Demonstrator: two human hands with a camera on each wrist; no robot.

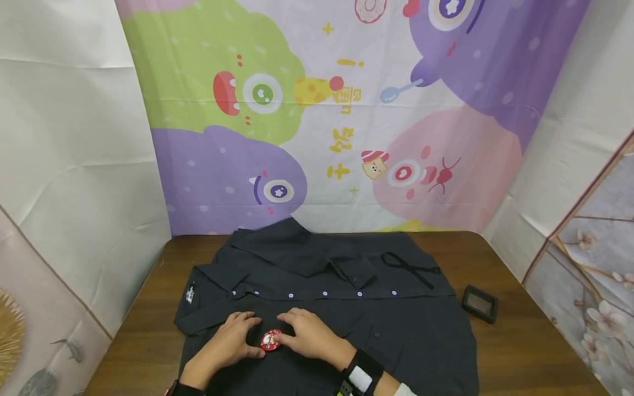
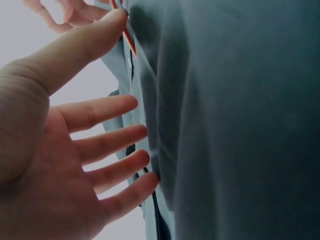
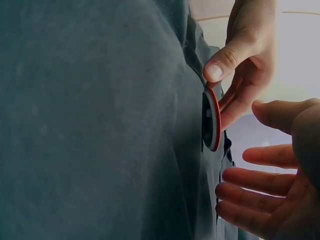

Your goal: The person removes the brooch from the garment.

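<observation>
Framing a round red badge [image 1: 269,340] between my left hand [image 1: 230,342] and right hand [image 1: 311,335], fingers loosely spread, dark shirt [image 1: 416,330] laid across the desk [image 1: 535,352] lol.

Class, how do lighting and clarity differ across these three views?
Head view: fairly even light, fine detail on the red badge unclear; left wrist view: washed-out brightness behind the left hand, dark button-up shirt hazy grey-blue; right wrist view: bright backlight, right hand shaded at the picture's edge.

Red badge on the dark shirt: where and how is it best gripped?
Pinch the red badge by its rim, probably from left and right: it's a thin disc whose back seems raised off the dark shirt in the right wrist view.
</observation>
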